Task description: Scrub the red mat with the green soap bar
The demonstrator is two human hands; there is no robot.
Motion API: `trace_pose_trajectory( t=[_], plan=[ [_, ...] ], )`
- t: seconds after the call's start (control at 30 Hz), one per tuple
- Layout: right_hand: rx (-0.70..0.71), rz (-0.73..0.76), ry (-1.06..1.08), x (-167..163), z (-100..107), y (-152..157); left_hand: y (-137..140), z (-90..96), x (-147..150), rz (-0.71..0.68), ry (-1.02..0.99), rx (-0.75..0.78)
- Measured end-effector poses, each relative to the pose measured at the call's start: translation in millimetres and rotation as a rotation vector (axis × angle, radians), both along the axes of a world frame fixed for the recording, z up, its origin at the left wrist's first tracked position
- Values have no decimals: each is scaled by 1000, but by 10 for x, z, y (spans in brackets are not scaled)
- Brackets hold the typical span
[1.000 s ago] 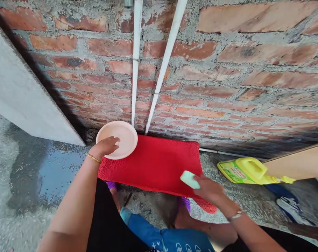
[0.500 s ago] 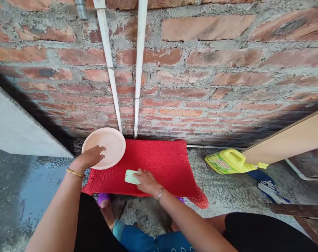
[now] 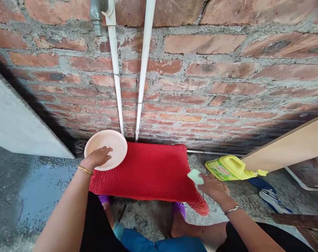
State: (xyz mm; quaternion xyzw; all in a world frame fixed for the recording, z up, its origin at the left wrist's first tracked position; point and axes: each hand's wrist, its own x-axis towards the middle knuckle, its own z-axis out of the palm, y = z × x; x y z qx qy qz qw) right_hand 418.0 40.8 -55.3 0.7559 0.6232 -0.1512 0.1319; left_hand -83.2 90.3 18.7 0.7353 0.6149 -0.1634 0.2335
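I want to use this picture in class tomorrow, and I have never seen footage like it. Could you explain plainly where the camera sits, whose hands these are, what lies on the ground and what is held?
There is one view, from a camera worn on a person's head, looking down at their own bare hands. The left hand rests on a pale pink plate at the corner of a red mat on the wet concrete floor. The right hand holds a light green bar, perhaps soap, at the mat's right edge. A yellow jug lies beside it. Behind is a brick wall with two white pipes and a tap.
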Motion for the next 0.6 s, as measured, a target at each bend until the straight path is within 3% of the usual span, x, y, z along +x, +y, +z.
trace_pose_trajectory(
  t=[0.07, 0.17, 0.27, 0.37, 0.47, 0.53, 0.6],
  plan=[
    [-72, 111, 64, -560, -35, 111, -15, 49, 16, 23, 11, -11],
    [-112, 465, 228, -1595, -115, 140, -30, 107, 35, 45, 19, -18],
    [-132, 703, 342, -2553, -232, 39, -28, 92, 16, 28, 14, 1],
    [-136, 882, 394, -3195, -369, -33, -21, 26, -30, 31, -16, 25],
    [-150, 911, 383, -3381, -478, 37, -19, -15, -62, 48, -30, 30],
    [-163, 814, 371, -3218, -512, 145, -23, -3, -61, 46, -18, 20],
    [-161, 691, 346, -2841, -502, 253, -26, 31, -42, 42, -12, 8]
  ],
)
